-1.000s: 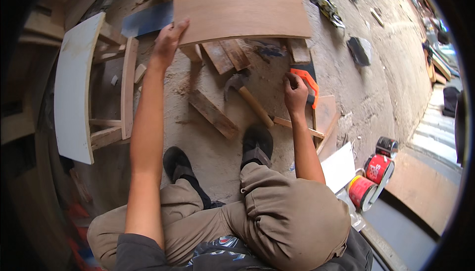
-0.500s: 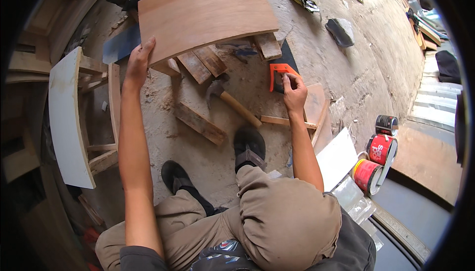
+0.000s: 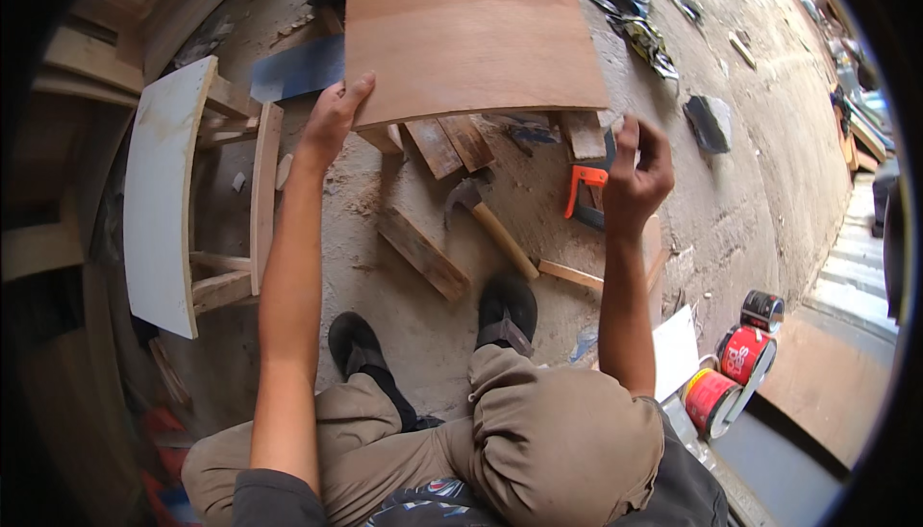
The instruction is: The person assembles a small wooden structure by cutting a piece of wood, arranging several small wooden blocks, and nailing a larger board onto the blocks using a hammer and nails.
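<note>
While the left hand (image 3: 336, 123) gripped its lower-left corner, the plywood panel (image 3: 476, 44) sat upper-centre in frame, likely stiff, light, best held by opposite edges; the right hand (image 3: 638, 177) was partly curled, its hold unclear.

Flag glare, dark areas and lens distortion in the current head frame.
Head view: black fisheye rim all round; the plywood board's near and far edges look bowed, likely lens distortion at least in part; ridged pale sheeting at right looks bright, almost washed out; the far left sinks into shadow, detail hard to read; mid-frame, the hammer has a clear outline.
</note>
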Demonstrator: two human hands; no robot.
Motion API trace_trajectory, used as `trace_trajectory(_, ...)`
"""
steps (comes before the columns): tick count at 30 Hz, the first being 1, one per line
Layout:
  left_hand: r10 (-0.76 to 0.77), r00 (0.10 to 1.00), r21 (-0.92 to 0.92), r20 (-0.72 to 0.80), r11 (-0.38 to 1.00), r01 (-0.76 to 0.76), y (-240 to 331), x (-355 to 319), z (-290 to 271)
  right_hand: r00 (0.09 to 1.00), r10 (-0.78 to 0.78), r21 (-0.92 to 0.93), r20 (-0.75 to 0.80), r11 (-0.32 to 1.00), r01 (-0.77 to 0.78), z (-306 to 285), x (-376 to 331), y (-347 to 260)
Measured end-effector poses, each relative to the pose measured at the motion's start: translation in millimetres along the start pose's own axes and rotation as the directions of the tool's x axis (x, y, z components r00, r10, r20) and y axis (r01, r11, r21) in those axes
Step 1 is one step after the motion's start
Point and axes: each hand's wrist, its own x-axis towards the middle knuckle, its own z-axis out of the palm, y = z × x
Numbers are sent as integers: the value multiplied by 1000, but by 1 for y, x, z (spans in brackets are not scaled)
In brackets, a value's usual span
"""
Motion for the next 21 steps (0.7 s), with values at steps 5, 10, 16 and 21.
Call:
trace_trajectory(5,9,1000,25,-28,1000,-8,2,2,7,837,-398,-31,376,897,441,108,62,-36)
trace_trajectory(10,-36,996,189,-84,981,51,-29,8,-31,656,-281,-306,701,712,632,179,33,-19)
trace_trajectory(16,-19,966,73,-259,997,39,-7,46,-34,632,-181,-362,754,688,629,167,43,-18)
trace_trajectory(21,406,714,551,-571,834,-34,4,174,-96,620,-151,-376,770,678,632,166,45,-24)
